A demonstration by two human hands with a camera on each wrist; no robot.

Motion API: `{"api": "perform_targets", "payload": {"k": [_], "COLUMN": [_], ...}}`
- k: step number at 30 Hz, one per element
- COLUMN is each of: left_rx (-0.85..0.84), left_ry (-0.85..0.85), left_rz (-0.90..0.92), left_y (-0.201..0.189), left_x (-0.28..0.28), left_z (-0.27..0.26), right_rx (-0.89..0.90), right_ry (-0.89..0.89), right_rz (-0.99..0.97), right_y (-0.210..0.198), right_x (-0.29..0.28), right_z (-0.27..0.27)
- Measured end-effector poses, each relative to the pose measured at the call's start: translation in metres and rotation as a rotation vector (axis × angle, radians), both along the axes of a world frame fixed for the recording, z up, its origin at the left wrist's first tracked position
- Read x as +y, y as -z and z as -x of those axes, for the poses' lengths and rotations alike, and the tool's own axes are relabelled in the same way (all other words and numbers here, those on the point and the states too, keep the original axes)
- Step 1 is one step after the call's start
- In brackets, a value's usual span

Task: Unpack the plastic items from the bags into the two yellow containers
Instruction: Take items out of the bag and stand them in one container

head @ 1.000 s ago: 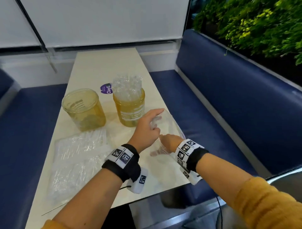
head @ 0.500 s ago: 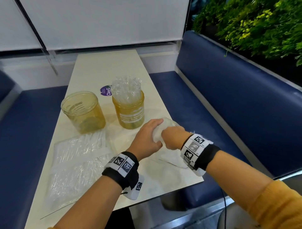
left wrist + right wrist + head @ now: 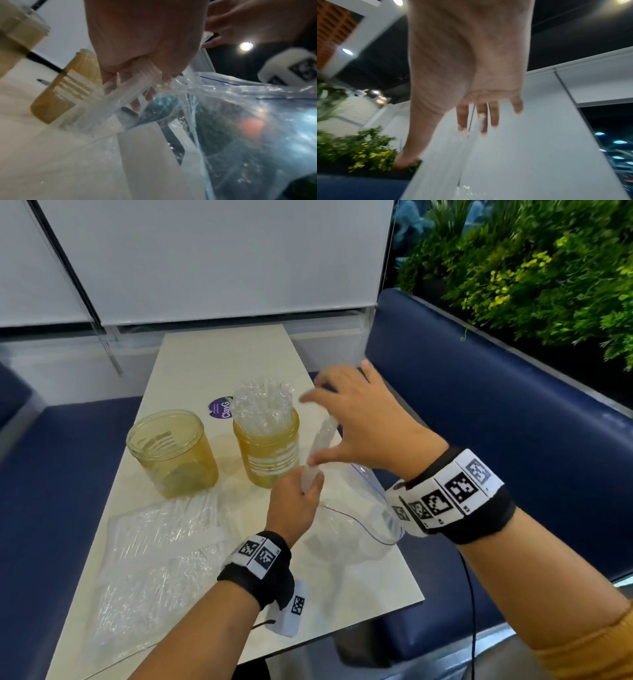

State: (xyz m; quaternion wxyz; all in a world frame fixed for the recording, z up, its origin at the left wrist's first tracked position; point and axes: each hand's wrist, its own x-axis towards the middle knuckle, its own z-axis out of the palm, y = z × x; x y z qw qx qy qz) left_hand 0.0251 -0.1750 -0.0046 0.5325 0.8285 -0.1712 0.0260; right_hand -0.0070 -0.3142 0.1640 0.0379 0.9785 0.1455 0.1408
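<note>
Fingers of the left hand (image 3: 295,501) curl round the lower end of a small bundle of clear plastic items (image 3: 317,451), which stands tilted above the table (image 3: 219,361) just right of the fuller yellow container (image 3: 266,451). The left wrist view shows the same grip from below (image 3: 144,40), the clear pieces (image 3: 130,83) running out between the fingers together with a gathered edge of the zip bag (image 3: 248,121). The right hand (image 3: 363,422) is raised over the top of the bundle with fingers spread and straight; its thumb tip lies at the bundle's side, though whether it truly touches cannot be told (motion blur smears that spot). From the right wrist camera the hand (image 3: 471,67) shows fingers extended and apart, and something pale and blurred lies against them. The zip bag (image 3: 359,518) lies open and slack on the table's right edge beneath both wrists. The fuller yellow container is packed with upright clear pieces that rise above its rim. The second yellow container (image 3: 173,453) stands to its left, near it but apart, holding only a few pieces low down. Another clear bag (image 3: 150,563), flat and full of plastic items, lies on the near left part of the table. A purple sticker (image 3: 219,408) sits on the tabletop behind the containers.
</note>
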Motion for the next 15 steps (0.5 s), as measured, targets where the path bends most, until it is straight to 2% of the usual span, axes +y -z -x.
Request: {"api": "perform_targets", "payload": {"k": [2, 3, 4, 5, 8, 12, 15], "left_rx": [0.062, 0.072, 0.071, 0.064, 0.032, 0.051, 0.086], "left_ry": [-0.075, -0.094, -0.094, -0.085, -0.059, -0.018, 0.022], "left_rz": [0.107, 0.140, 0.166, 0.178, 0.184, 0.204, 0.188], "left_y": [0.001, 0.001, -0.002, -0.003, -0.006, -0.008, -0.009], "left_x": [0.006, 0.008, 0.009, 0.011, 0.015, 0.025, 0.034], "left_z": [-0.003, -0.005, -0.006, -0.007, -0.013, -0.014, -0.013], "right_rx": [-0.071, -0.024, 0.065, 0.169, 0.395, 0.362, 0.332], "right_ry": [-0.051, -0.038, -0.005, 0.021, 0.013, 0.020, 0.019], "right_rz": [-0.479, -0.715, -0.874, -0.939, -0.840, -0.693, -0.693], "right_y": [0.007, 0.012, 0.020, 0.028, 0.057, 0.080, 0.089], "right_x": [-0.004, -0.001, 0.004, 0.008, 0.020, 0.037, 0.043], "right_z": [-0.003, -0.004, -0.006, -0.009, -0.017, -0.025, -0.028]}}
